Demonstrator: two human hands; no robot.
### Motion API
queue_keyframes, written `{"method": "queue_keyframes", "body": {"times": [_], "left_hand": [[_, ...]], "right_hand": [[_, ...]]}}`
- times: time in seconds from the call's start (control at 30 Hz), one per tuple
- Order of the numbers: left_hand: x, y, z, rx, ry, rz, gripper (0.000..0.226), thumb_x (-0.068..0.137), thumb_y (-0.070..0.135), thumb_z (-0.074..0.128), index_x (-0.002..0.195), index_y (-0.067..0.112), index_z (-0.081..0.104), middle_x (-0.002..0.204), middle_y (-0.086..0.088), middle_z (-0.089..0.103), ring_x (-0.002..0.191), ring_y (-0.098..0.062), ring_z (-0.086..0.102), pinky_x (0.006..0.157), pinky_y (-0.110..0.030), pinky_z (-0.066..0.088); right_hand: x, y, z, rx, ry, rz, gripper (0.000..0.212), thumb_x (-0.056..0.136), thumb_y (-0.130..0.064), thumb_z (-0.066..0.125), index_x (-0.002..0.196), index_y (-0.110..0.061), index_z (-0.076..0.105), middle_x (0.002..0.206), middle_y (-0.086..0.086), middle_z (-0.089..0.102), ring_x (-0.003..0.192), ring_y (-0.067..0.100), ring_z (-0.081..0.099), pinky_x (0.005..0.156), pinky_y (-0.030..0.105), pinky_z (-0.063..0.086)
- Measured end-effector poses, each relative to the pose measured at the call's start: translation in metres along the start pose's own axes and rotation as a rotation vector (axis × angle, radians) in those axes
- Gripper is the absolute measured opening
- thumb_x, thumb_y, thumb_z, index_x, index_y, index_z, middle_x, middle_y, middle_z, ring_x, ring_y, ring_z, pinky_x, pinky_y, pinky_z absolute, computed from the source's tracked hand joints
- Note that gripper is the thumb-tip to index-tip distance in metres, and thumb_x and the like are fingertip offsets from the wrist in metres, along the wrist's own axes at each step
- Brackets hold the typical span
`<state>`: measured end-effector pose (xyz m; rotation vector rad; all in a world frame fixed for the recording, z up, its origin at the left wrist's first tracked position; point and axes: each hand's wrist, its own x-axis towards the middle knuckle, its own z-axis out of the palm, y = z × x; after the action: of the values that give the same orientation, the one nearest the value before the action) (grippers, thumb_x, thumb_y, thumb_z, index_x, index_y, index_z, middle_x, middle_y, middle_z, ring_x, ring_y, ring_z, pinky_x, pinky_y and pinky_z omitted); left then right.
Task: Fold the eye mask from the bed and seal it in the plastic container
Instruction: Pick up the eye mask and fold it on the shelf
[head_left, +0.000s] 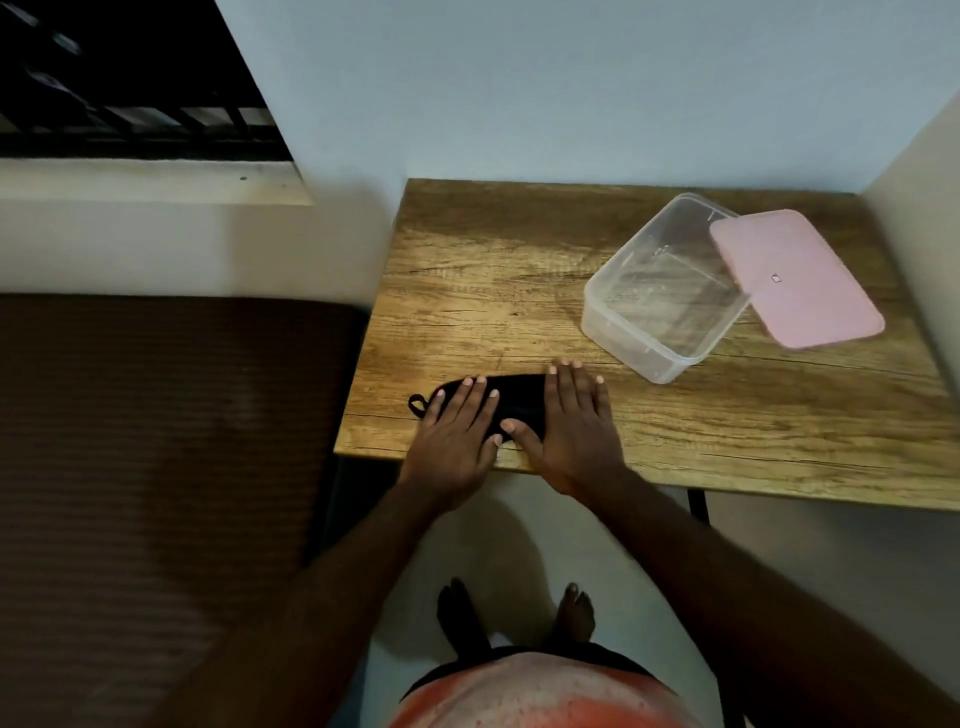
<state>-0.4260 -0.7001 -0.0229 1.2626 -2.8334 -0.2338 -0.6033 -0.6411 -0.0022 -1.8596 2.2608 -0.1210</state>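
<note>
Eye mask (511, 397) lies flat beneath both hands (519, 431).

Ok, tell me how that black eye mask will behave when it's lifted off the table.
Probably floppy: the eye mask lies flat under the left hand and right hand, so it may droop when lifted. It looks thin, so likely light. Its strap loop could dangle.

One black eye mask (519, 397), one clear plastic container (613, 322), one pink lid (795, 280), one wooden table (493, 270), one bed (156, 415), one window (119, 83); two hands, left hand (454, 441) and right hand (576, 426); two bare feet, left foot (460, 618) and right foot (574, 613)
</note>
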Motion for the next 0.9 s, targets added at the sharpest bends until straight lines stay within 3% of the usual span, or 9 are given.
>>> {"method": "queue_keyframes", "body": {"times": [0.17, 0.4, 0.5, 0.57, 0.63, 0.7, 0.77, 0.83, 0.9], "left_hand": [[0.0, -0.001, 0.001, -0.007, -0.009, 0.014, 0.063, 0.098, 0.045, 0.013, 0.153, 0.016, 0.018, 0.163, -0.006, 0.013, 0.15, -0.017, 0.003, 0.122, -0.042, 0.003], [0.0, -0.002, -0.001, 0.001, -0.004, 0.0, 0.062, 0.101, 0.045, 0.019, 0.154, 0.013, 0.019, 0.163, -0.006, 0.013, 0.15, -0.018, 0.004, 0.122, -0.04, 0.003], [-0.001, 0.001, -0.004, -0.032, -0.005, -0.011, 0.06, 0.103, 0.041, 0.026, 0.154, 0.012, 0.017, 0.163, -0.006, 0.01, 0.151, -0.017, 0.0, 0.122, -0.037, -0.003], [-0.003, 0.004, -0.01, -0.113, 0.049, -0.02, 0.057, 0.102, 0.036, 0.035, 0.151, 0.008, 0.027, 0.161, -0.011, 0.021, 0.15, -0.021, 0.008, 0.121, -0.037, 0.001], [-0.007, 0.006, -0.018, -0.199, 0.237, -0.057, 0.049, 0.096, 0.027, 0.05, 0.139, 0.002, 0.047, 0.147, -0.016, 0.045, 0.143, -0.029, 0.03, 0.118, -0.04, 0.016], [-0.009, 0.001, -0.027, -0.298, 0.453, -0.229, 0.04, 0.091, 0.022, 0.059, 0.126, 0.002, 0.059, 0.129, -0.016, 0.059, 0.126, -0.03, 0.05, 0.108, -0.039, 0.034], [-0.01, -0.013, -0.038, -0.51, 0.557, -0.549, 0.034, 0.091, 0.024, 0.061, 0.12, 0.006, 0.062, 0.118, -0.012, 0.062, 0.107, -0.024, 0.058, 0.092, -0.034, 0.044], [-0.006, -0.031, -0.046, -0.755, 0.483, -0.809, 0.031, 0.092, 0.034, 0.059, 0.11, 0.01, 0.065, 0.108, -0.009, 0.066, 0.093, -0.02, 0.062, 0.081, -0.032, 0.05], [-0.001, -0.045, -0.05, -0.925, 0.313, -0.88, 0.034, 0.091, 0.044, 0.058, 0.093, 0.012, 0.067, 0.088, -0.009, 0.071, 0.077, -0.024, 0.068, 0.07, -0.037, 0.057]], "right_hand": [[0.0, -0.022, 0.011, 0.067, -0.065, -0.235, 0.099, 0.084, -0.078, 0.002, 0.157, -0.011, 0.008, 0.166, 0.009, 0.005, 0.152, 0.018, -0.005, 0.123, 0.04, -0.005], [-0.005, 0.022, 0.008, -0.022, 0.052, -0.188, 0.096, 0.091, -0.075, 0.015, 0.152, -0.002, 0.028, 0.159, 0.018, 0.028, 0.149, 0.03, 0.023, 0.122, 0.049, 0.013], [-0.007, 0.02, 0.004, -0.026, 0.016, -0.174, 0.099, 0.089, -0.076, 0.01, 0.153, -0.002, 0.024, 0.16, 0.019, 0.024, 0.15, 0.03, 0.019, 0.121, 0.047, 0.007], [-0.006, 0.014, 0.001, 0.028, 0.014, -0.166, 0.092, 0.093, -0.072, 0.014, 0.154, -0.004, 0.021, 0.162, 0.017, 0.02, 0.151, 0.028, 0.014, 0.122, 0.045, 0.002], [-0.003, 0.004, -0.004, 0.167, 0.067, -0.199, 0.073, 0.099, -0.057, 0.032, 0.152, -0.007, 0.031, 0.158, 0.013, 0.032, 0.147, 0.028, 0.024, 0.121, 0.043, 0.015], [0.001, -0.009, -0.009, 0.311, 0.155, -0.214, 0.05, 0.098, -0.038, 0.049, 0.139, -0.01, 0.05, 0.139, 0.01, 0.055, 0.13, 0.028, 0.046, 0.108, 0.037, 0.034], [0.006, -0.025, -0.014, 0.489, 0.181, -0.132, 0.033, 0.096, -0.025, 0.057, 0.125, -0.01, 0.061, 0.12, 0.008, 0.063, 0.113, 0.024, 0.056, 0.093, 0.027, 0.039], [0.012, -0.038, -0.016, 0.615, 0.141, -0.054, 0.024, 0.094, -0.018, 0.061, 0.117, -0.01, 0.066, 0.113, 0.006, 0.065, 0.104, 0.02, 0.06, 0.087, 0.022, 0.041], [0.017, -0.05, -0.016, 0.624, 0.096, -0.054, 0.021, 0.094, -0.016, 0.062, 0.114, -0.011, 0.067, 0.111, 0.005, 0.066, 0.1, 0.018, 0.062, 0.084, 0.023, 0.044]]}}
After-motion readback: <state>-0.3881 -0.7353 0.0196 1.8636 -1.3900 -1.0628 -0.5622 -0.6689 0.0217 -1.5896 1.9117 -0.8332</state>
